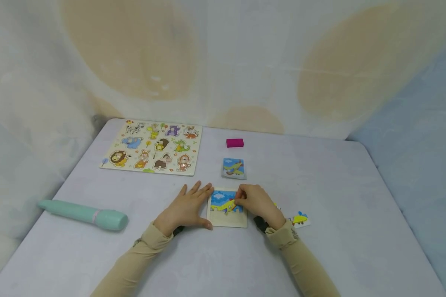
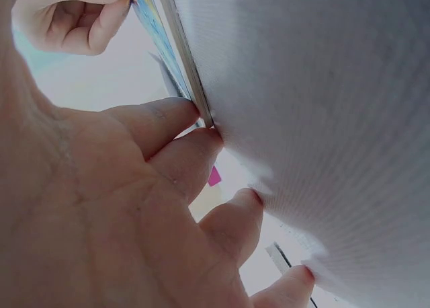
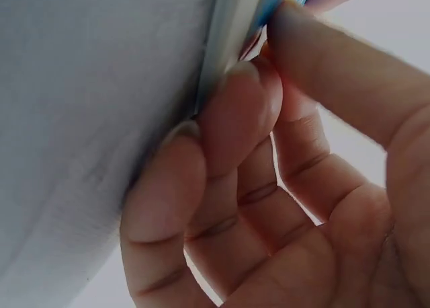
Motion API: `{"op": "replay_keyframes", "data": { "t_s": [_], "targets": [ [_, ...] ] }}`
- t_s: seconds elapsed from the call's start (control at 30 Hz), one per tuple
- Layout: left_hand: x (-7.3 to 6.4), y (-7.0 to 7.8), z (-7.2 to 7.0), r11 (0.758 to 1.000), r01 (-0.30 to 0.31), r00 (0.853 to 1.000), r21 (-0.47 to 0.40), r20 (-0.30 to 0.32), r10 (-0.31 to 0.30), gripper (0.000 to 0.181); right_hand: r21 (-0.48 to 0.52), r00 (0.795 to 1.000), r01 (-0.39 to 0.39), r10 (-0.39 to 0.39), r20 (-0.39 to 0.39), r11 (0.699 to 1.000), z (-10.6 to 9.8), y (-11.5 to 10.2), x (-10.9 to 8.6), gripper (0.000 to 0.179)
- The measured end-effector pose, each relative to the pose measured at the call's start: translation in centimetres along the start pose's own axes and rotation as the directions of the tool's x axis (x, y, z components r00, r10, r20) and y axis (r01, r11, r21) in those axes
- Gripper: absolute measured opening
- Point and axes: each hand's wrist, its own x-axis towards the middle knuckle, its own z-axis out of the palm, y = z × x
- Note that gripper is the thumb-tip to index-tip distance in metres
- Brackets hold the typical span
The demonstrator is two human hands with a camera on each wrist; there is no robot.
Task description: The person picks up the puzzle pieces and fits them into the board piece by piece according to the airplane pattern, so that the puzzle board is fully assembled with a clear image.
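Observation:
A small wooden puzzle tray [image 1: 228,220] lies on the table, its upper part filled with blue and yellow airplane pieces [image 1: 221,198] and its lower part bare. My left hand [image 1: 187,208] is spread flat at the tray's left side. In the left wrist view its fingertips [image 2: 185,109] touch the tray's edge and the table. Over the tray's right side, my right hand [image 1: 258,202] pinches a puzzle piece between thumb and forefinger, most of it hidden by the fingers. The other fingers [image 3: 175,180] are bent against the tray's side and the table.
Loose puzzle pieces [image 1: 300,219] lie right of my right wrist. Beyond the tray are a small airplane picture card [image 1: 233,168] and a magenta block [image 1: 235,142]. An animal puzzle board [image 1: 154,147] lies at the back left, a mint-green toy hammer-like stick [image 1: 83,213] at left.

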Motion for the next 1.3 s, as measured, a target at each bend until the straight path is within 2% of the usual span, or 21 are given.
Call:
{"op": "replay_keyframes", "data": {
  "t_s": [0.17, 0.33, 0.57, 0.7, 0.8, 1.03, 1.17, 1.3],
  "targets": [
    [-0.1, 0.0, 0.0, 1.000, 0.005, 1.000, -0.002, 0.000, -0.005, 0.111, 0.012, 0.999, 0.028, -0.028, 0.019, 1.000, 0.0, 0.1, -0.2, 0.012],
    [-0.4, 0.0, 0.2, 1.000, 0.007, 1.000, -0.017, 0.000, -0.007, 0.111, 0.104, 0.991, 0.096, -0.105, 0.086, 0.990, -1.5, 2.2, -1.1, 0.008],
    [-0.6, -0.1, 0.3, 1.000, 0.011, 1.000, 0.005, 0.001, -0.011, 0.111, 0.143, 0.996, 0.042, -0.053, 0.074, 0.989, -4.4, 6.5, -3.9, 0.023],
    [-0.6, -0.2, 0.4, 1.000, 0.003, 1.000, 0.005, -0.004, -0.003, 0.111, 0.108, 0.997, 0.041, -0.048, 0.061, 0.993, -5.0, 8.0, -5.4, 0.037],
    [-0.6, -0.3, 0.3, 1.000, 0.002, 1.000, 0.005, -0.008, -0.002, 0.111, 0.071, 0.997, 0.039, -0.043, 0.060, 0.997, -5.2, 8.6, -5.9, 0.041],
    [-0.5, -0.3, 0.3, 1.000, 0.007, 1.000, 0.005, -0.002, -0.007, 0.111, 0.066, 0.998, 0.025, -0.028, 0.050, 0.998, -5.2, 7.8, -5.3, 0.029],
    [-0.4, -0.3, 0.2, 1.000, 0.009, 1.000, 0.011, 0.001, -0.009, 0.112, 0.113, 0.999, 0.029, -0.034, 0.039, 0.993, -4.9, 6.2, -4.2, 0.020],
    [-0.2, -0.1, 0.0, 1.000, -0.003, 1.000, -0.001, 0.003, 0.003, 0.111, 0.179, 0.992, 0.075, -0.093, 0.091, 0.981, -3.9, 3.8, -2.9, 0.015]
  ]
}}
